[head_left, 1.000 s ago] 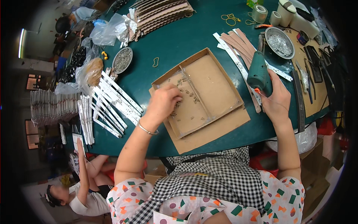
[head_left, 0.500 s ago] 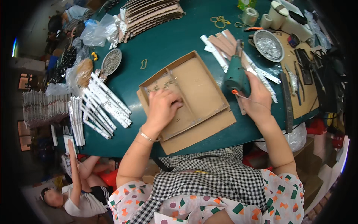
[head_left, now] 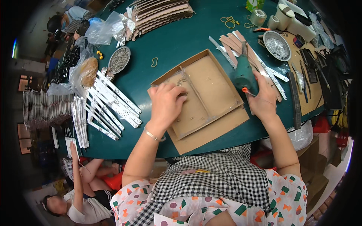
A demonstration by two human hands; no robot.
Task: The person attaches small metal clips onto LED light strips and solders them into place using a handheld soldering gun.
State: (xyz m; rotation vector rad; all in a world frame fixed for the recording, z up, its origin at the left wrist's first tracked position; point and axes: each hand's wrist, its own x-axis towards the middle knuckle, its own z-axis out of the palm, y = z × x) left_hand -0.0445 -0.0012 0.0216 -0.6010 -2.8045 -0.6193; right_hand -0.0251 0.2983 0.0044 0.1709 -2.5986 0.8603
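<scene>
A shallow cardboard tray [head_left: 211, 86] with a middle divider lies on a brown cardboard sheet [head_left: 217, 132] on the dark green table [head_left: 177, 41]. My left hand [head_left: 166, 103] rests palm down in the tray's left compartment, over small metal bits scattered there. My right hand [head_left: 264, 100] grips a dark green glue gun [head_left: 244, 73] with an orange trigger, held just past the tray's right edge, nozzle pointing away from me.
White strips [head_left: 113, 103] fan out at the left beside stacked ones [head_left: 79, 120]. Two metal dishes of small parts [head_left: 119, 59] [head_left: 276, 44], tape rolls [head_left: 258, 17], rubber bands [head_left: 228, 22], corrugated stacks [head_left: 162, 13] and plastic bags [head_left: 102, 30] crowd the far side. A person [head_left: 79, 196] sits below left.
The view has shifted, so the tray sits further left in the picture. My left hand has slid a little within the left compartment. My right hand still holds the glue gun at the tray's right edge.
</scene>
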